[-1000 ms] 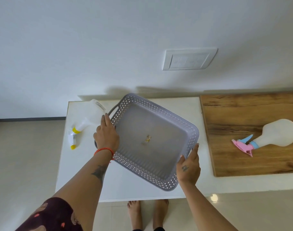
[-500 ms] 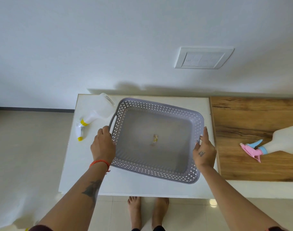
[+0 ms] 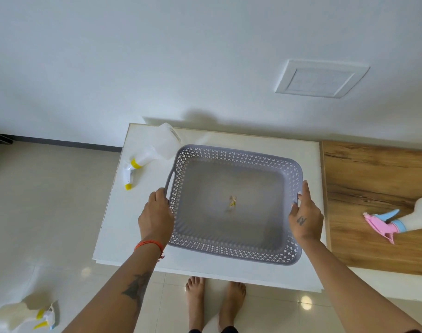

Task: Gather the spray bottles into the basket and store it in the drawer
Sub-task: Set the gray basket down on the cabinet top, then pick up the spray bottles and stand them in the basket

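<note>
A grey perforated basket (image 3: pixel 234 252) rests square on the white table (image 3: pixel 123 227), holding only a small scrap. My left hand (image 3: pixel 156 218) grips its left handle and my right hand (image 3: pixel 305 218) holds its right rim. A white spray bottle with a yellow collar (image 3: pixel 148 158) lies on the table just left of the basket. Another white bottle with a pink and blue trigger (image 3: pixel 407 218) lies on the wooden surface (image 3: pixel 373 174) at the right. A third bottle with yellow parts (image 3: pixel 25 316) lies on the floor at the bottom left.
The white wall behind the table carries a switch plate (image 3: pixel 321 79). Tiled floor (image 3: pixel 49 200) lies to the left, and bare feet (image 3: pixel 214 301) stand below the table's front edge. No drawer is in view.
The basket has been turned from a diagonal to square with the table edge. My right hand slid from its near corner to the right rim. The view has shifted left, showing the floor bottle.
</note>
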Demonstrator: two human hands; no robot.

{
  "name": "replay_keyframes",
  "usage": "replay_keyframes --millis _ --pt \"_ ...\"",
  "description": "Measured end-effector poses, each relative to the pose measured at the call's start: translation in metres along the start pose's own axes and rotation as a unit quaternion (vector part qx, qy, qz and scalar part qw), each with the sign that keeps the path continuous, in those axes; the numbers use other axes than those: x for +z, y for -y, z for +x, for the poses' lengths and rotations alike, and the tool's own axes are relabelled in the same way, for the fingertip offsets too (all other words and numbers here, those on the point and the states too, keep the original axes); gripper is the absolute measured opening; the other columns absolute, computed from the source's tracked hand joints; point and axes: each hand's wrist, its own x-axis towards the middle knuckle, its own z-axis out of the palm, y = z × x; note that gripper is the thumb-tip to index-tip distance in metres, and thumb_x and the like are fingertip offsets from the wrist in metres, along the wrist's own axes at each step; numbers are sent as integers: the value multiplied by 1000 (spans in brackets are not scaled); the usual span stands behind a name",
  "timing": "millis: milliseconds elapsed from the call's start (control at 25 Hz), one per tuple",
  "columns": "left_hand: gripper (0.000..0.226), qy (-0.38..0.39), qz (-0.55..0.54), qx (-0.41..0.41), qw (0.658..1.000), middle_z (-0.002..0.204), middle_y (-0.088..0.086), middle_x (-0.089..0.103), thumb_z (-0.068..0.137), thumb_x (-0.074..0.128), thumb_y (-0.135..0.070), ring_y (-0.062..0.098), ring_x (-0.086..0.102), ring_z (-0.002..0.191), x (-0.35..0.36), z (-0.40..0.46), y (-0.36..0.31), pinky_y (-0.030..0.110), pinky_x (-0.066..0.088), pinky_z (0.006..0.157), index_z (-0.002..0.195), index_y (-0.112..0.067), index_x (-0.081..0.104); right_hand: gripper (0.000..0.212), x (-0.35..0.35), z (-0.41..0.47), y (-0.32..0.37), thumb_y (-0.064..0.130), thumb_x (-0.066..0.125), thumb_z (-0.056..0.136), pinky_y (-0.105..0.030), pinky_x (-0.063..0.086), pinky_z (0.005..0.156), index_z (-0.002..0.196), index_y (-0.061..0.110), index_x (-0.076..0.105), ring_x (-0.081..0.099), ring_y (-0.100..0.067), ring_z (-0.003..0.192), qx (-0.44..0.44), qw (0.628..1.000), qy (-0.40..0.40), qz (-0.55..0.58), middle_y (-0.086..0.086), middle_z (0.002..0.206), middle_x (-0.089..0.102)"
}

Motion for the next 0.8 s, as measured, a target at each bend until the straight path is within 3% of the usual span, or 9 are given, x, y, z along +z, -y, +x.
replay_keyframes --millis 120,240,360,560,680,800 --pt "38 17 -39 -42 998 127 12 53 94 46 -26 36 58 104 -8 -3 0 45 49 76 129 -13 43 66 -6 3 12 15 63 86 -49 49 81 142 5 31 58 -46 105 -6 999 -25 -27 -24 127 57" --pt "57 -7 -135 -124 983 139 9 45 91 44 -47 32 47 122 -31 5 -8 45 43 92 138 -16 34 64 -16 17 61 21 68 83 -57 42 97 136 -1 39 49 -45 117 -116 990 -75 27 -28 130 51" --pt "70 -29 -268 -189 944 148 10 37 87 41 -58 30 41 131 -57 29 -22 46 36 103 142 -17 25 59 -19 33 148 29 62 87 -44 34 108 138 8 39 42 -32 129 -211 969 2 125 -17 139 47" --pt "83 -8 -452 -337 826 145 13 40 82 42 -65 34 45 127 -65 82 -36 49 38 104 143 -13 22 60 17 58 274 42 56 89 -41 30 111 141 16 37 34 -24 136 -351 924 108 110 -9 146 41" --pt "91 32 -535 -417 734 140 12 44 80 41 -69 34 51 117 -49 108 -29 48 43 99 147 -13 15 58 59 74 309 52 46 91 -40 21 114 142 30 32 20 -22 142 -343 919 185 66 -4 154 26" --pt "90 60 -616 -433 655 144 10 38 81 39 -71 36 49 117 -28 123 -21 47 45 97 147 -19 9 55 96 89 318 58 40 90 -44 19 114 141 41 29 10 -27 145 -285 917 279 10 -2 159 11"
